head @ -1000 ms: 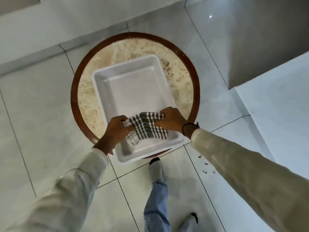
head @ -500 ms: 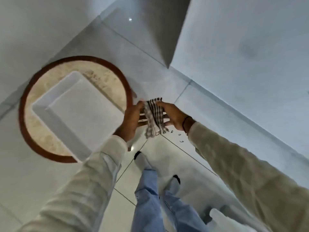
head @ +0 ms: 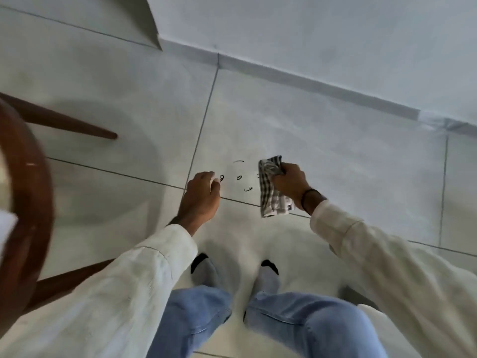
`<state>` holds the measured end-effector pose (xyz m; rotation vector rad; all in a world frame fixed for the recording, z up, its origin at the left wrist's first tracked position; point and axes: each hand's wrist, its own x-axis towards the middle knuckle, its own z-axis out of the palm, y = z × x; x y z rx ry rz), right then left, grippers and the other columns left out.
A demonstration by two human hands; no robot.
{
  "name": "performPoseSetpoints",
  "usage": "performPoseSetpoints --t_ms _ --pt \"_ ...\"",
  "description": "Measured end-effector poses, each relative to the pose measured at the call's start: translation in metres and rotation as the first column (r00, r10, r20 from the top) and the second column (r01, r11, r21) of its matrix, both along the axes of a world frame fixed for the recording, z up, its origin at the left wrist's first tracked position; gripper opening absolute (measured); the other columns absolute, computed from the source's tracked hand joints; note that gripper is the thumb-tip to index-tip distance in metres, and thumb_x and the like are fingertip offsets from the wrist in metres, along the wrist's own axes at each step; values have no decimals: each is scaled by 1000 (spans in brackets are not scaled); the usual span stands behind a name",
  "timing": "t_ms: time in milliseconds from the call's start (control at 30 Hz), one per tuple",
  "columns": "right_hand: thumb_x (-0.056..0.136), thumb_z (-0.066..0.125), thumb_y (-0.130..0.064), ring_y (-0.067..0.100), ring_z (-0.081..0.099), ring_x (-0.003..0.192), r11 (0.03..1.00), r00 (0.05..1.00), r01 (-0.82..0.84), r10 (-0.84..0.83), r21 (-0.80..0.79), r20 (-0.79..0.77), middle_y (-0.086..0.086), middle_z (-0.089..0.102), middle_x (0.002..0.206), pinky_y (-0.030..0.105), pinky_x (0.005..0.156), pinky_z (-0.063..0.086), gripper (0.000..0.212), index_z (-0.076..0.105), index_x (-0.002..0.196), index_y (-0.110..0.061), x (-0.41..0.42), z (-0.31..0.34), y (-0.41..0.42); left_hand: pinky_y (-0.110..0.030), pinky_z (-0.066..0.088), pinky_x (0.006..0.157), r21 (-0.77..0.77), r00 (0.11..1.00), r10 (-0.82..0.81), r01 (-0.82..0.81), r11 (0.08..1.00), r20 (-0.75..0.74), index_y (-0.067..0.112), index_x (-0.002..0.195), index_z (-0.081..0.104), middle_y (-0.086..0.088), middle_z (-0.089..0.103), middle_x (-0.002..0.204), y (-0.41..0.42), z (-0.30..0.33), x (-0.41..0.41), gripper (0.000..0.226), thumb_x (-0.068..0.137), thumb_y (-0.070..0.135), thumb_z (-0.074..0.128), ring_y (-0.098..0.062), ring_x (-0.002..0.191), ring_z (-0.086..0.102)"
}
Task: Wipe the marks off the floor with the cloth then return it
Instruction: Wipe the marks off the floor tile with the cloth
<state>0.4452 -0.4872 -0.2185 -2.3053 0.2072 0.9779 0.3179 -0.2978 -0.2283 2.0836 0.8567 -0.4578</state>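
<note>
From the head view, no brand or label is seen. Small black marks (head: 238,177) are drawn on the pale tiled floor (head: 335,164): a short arc, loops like small circles and a hooked stroke; no word can be read in them. They lie just beyond a grout line, near the corner where four tiles meet.

The checked cloth (head: 271,187), grey and white, is held above the floor just right of the marks. It is bunched, with its long axis running from the far end down toward the person, the loose end hanging nearest the feet.

The cloth is clamped in the right hand (head: 290,184), the fingers curled tight around its upper part; a dark band is worn at that wrist. The left hand (head: 204,197) is held just left of the marks, fingers loosely bent and partly apart, with nothing held; whether the fingertips touch the floor cannot be told.

Two socked feet (head: 268,277) and blue jeans (head: 296,324) are seen below the hands. At the left edge the brown rim of a round table (head: 28,202) and its wooden legs are seen, blurred. A white wall (head: 335,34) runs along the far edge of the floor.
</note>
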Motion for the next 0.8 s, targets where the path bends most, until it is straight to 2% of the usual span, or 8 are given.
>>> performPoseSetpoints --t_ms 167,300,367,433,533,633,767,800 --pt "89 56 -30 43 68 105 977 982 -52 88 -209 167 20 73 109 37 78 46 28 68 109 -14 16 -162 -41 -50 13 134 231 944 -290 321 919 -158 12 167 21 -6 8 180 -3 -163 -6 61 111 31 35 -29 167 5" --pt "89 52 -5 44 64 109 900 883 -185 329 -395 335 15 69 119 42 74 47 27 65 112 -10 25 -264 -54 -54 9 134 396 915 -351 402 826 -198 11 169 9 -8 -5 180 7 -272 -6 67 110 31 32 -32 167 -1" --pt "96 55 -14 41 59 124 835 802 -297 481 -463 355 10 63 139 46 82 50 36 62 131 -14 24 -303 -57 -55 10 133 480 914 -362 405 778 -184 9 169 7 -11 -6 180 14 -319 -6 68 109 29 33 -33 167 0" --pt "99 54 -29 35 48 143 755 715 -421 617 -503 328 5 49 160 50 103 50 53 51 150 -16 12 -334 -54 -57 12 133 528 926 -348 371 764 -148 6 168 10 -15 0 179 21 -350 -5 68 108 26 35 -35 167 5" --pt "98 51 -33 29 26 160 763 688 -460 630 -455 361 3 31 171 56 126 29 69 32 162 -16 -22 -366 -60 -58 17 132 599 940 -337 301 742 -55 3 167 18 -17 12 178 29 -388 -10 69 105 29 31 -35 165 16" --pt "102 41 -44 20 13 163 727 621 -505 680 -465 390 -5 20 175 55 130 18 69 22 165 -23 -30 -378 -87 -60 16 131 643 930 -366 272 716 13 4 167 21 -17 16 178 35 -407 -16 70 104 34 28 -35 165 19" --pt "106 41 -44 23 13 163 795 695 -420 592 -438 408 -4 21 174 59 130 14 64 26 164 -22 1 -378 -55 -60 16 132 671 928 -372 253 697 37 5 167 20 -16 15 178 37 -415 -17 69 105 36 28 -35 165 18" --pt "105 38 -46 23 14 163 765 659 -468 635 -443 402 -3 23 174 59 130 13 64 28 164 -22 -3 -378 -46 -60 15 132 669 928 -370 251 699 37 4 167 19 -16 15 178 37 -414 -17 69 105 35 28 -35 165 18"
